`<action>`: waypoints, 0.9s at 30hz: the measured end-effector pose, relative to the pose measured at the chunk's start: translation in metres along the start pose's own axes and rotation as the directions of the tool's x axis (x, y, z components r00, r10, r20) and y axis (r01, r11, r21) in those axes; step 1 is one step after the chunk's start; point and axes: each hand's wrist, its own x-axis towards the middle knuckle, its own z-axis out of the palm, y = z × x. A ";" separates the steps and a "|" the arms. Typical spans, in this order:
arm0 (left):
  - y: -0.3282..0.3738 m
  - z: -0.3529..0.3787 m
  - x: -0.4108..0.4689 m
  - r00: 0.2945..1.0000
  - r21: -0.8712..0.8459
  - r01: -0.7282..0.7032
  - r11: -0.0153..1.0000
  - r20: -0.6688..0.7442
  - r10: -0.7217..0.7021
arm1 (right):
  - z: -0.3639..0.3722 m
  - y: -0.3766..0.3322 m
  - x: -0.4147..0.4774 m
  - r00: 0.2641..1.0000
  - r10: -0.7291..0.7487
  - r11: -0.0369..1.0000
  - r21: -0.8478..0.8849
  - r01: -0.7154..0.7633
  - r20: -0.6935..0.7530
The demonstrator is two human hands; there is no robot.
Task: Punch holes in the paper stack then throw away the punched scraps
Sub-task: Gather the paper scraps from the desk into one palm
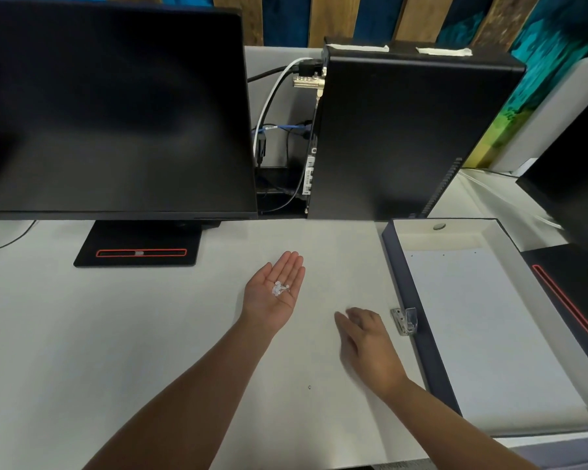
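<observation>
Risk: I see no bin. My right hand (370, 347) is flat, holds nothing, and is low over the table (150, 334). My left hand (272, 293) is palm-up, its fingers (292, 266) straight and not closed, so any tilt while carrying would spill the scraps (279, 288). They lie loose in the palm hollow, just behind the finger bases. Beyond: hole punch (404, 320); punched paper (482, 327) in the box (425, 354).

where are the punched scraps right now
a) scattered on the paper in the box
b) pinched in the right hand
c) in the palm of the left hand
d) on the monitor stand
c: the small white scraps lie in a little pile on the upturned, flat palm of the left hand, while the right hand is palm down over the desk and holds nothing.
</observation>
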 end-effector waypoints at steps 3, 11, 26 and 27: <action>-0.002 -0.001 0.000 1.000 0.003 0.003 1.000 0.003 -0.003 | -0.004 -0.002 0.003 1.000 -0.019 0.999 -0.029 0.019 0.002; -0.005 -0.005 -0.001 1.000 -0.007 0.001 1.000 -0.005 -0.001 | -0.007 -0.008 0.014 0.995 -0.020 0.997 -0.076 0.028 0.096; -0.011 -0.008 0.002 1.000 -0.003 0.019 1.000 -0.023 -0.019 | -0.014 -0.023 0.045 0.920 0.094 0.977 -0.213 -0.011 0.381; -0.010 -0.008 0.002 1.000 0.000 0.018 1.000 -0.025 -0.018 | -0.013 -0.018 0.052 0.935 0.109 0.990 -0.125 -0.070 0.338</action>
